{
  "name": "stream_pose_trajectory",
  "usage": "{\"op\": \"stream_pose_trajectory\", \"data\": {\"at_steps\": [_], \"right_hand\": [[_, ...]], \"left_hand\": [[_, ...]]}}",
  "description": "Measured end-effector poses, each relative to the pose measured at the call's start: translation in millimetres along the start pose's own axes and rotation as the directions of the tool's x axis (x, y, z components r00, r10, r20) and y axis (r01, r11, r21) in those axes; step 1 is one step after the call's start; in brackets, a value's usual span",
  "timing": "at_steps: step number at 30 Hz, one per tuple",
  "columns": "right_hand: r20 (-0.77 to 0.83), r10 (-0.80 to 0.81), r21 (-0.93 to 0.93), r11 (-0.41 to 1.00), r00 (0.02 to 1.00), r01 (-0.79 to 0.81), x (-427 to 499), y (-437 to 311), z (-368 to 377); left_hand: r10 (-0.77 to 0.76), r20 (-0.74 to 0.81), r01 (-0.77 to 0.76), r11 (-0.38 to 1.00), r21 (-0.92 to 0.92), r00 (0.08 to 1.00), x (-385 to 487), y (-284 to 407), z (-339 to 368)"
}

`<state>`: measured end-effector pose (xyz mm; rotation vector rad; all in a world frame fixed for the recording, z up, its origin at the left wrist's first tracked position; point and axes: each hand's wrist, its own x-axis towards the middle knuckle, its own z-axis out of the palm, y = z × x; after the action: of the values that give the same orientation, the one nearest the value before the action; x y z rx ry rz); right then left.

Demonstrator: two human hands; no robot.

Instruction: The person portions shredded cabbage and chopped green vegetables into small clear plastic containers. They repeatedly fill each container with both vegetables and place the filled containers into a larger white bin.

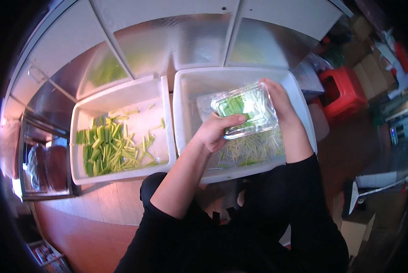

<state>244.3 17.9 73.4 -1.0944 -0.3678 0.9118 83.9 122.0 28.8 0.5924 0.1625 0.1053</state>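
Note:
A clear plastic clamshell box [258, 117] with cut green vegetable and pale shreds inside is held over the right tub. My left hand [217, 131] grips its near left side, thumb across the top. At its far right edge is my right hand [277, 97], its fingers partly hidden behind the box. Below lies a heap of pale green shreds [240, 150] in the white plastic tub [301, 102]. Another clear plastic piece [204, 104] shows behind the box. In the left white tub [170, 119] lie cut green stalk pieces [103, 146], mostly towards its left side.
White cabinets with shiny lower panels [204, 41] stand along the far side of the tubs. A red plastic stool [347, 92] and cardboard boxes [374, 73] are at the right. At the left stands a framed glass-like case [47, 163]. My knees are close to the tubs' near edges.

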Motion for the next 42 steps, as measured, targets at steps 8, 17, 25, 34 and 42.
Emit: {"op": "stream_pose_trajectory", "data": {"at_steps": [8, 17, 25, 34, 42], "right_hand": [[0.047, -0.537, -0.583, 0.670, 0.842, 0.460, -106, 15, 3], [-0.162, -0.623, -0.419, 0.746, 0.765, 0.518, -158, 30, -19], [-0.436, -0.513, -0.469, 0.831, 0.739, 0.299, -284, 9, -200], [-0.521, -0.182, -0.707, 0.639, 0.834, -0.303, -268, 138, -254], [-0.460, -0.569, -0.888, 0.285, 0.682, -0.361, -263, 154, -259]], "left_hand": [[0.413, -0.157, -0.368, 0.894, 0.255, 0.897, 4, -21, 13], [0.228, -0.001, -0.208, 0.889, 0.408, 0.974, -30, -109, 90], [0.134, 0.013, -0.126, 0.889, 0.441, 0.991, -50, -67, 68], [0.214, -0.191, -0.107, 0.885, 0.453, 0.958, -49, -52, 52], [0.282, -0.313, -0.116, 0.882, 0.457, 0.907, -50, -21, 15]]}}
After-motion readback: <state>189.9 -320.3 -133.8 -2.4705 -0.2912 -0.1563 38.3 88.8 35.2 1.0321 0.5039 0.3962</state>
